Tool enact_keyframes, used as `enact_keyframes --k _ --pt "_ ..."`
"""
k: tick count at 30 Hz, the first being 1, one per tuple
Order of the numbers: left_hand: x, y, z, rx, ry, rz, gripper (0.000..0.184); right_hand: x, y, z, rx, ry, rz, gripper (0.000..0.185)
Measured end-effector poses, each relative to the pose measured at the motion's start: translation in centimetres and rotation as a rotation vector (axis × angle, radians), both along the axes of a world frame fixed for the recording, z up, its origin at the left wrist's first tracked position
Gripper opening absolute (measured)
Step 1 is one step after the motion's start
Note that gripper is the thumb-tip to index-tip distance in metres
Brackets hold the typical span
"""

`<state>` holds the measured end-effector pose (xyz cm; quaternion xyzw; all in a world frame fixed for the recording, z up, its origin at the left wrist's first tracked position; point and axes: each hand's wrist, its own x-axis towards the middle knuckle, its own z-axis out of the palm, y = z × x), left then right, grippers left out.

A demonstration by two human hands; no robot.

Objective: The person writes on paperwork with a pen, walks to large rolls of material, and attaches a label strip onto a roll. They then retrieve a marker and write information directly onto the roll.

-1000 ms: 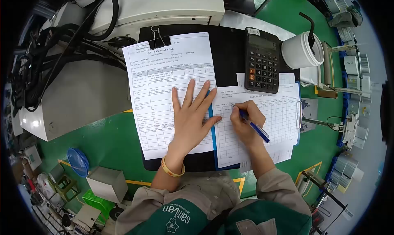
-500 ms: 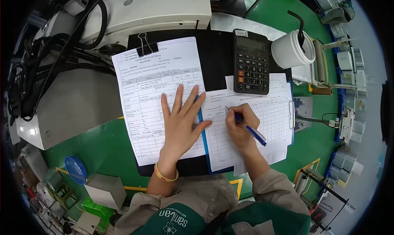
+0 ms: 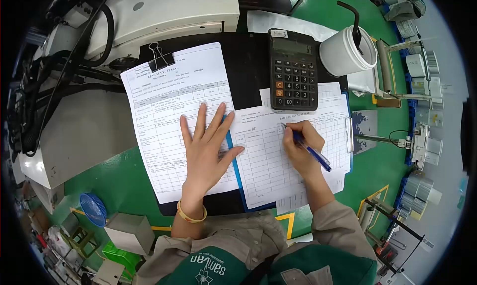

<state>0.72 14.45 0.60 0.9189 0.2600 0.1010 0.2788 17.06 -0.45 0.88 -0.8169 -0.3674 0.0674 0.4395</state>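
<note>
My left hand (image 3: 206, 153) lies flat with its fingers spread on a printed form (image 3: 166, 121), its thumb reaching over the edge of the gridded form beside it. A black binder clip (image 3: 161, 61) holds the top of the first form. My right hand (image 3: 304, 148) grips a blue pen (image 3: 317, 156), its tip at the upper part of the gridded form (image 3: 258, 160). That form lies over a blue clipboard (image 3: 237, 170). Just above my right hand, a black calculator (image 3: 293, 71) rests on the papers.
A white bucket (image 3: 343, 56) with a black bent handle or tube stands right of the calculator. Behind the black tabletop (image 3: 238, 51) is a pale machine cabinet (image 3: 169, 11). A blue basket (image 3: 93, 209) and a grey box (image 3: 130, 233) are on the green floor at lower left.
Papers, calculator and hands appear shifted left in the view. My right hand has moved rightward over the gridded form with the pen. My left hand remains flat on the first form.
</note>
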Motion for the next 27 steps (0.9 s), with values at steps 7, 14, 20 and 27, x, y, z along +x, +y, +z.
enact_keyframes --k 7,14,20,27 --pt "0.1 0.0 0.0 -0.005 -0.002 0.005 0.069 0.2 -0.2 -0.7 -0.003 -0.048 0.032 0.008" --pt "0.0 0.0 -0.1 0.004 0.0 0.004 0.069 0.8 -0.7 0.0 0.054 0.11 -0.044 0.006" --pt "0.1 0.0 0.0 0.01 0.006 0.005 0.068 2.1 -1.4 -0.3 0.021 0.035 -0.078 0.007" --pt "-0.1 0.1 -0.2 -0.008 0.015 -0.011 0.067 2.1 -1.5 -0.8 0.02 -0.023 -0.052 0.007"
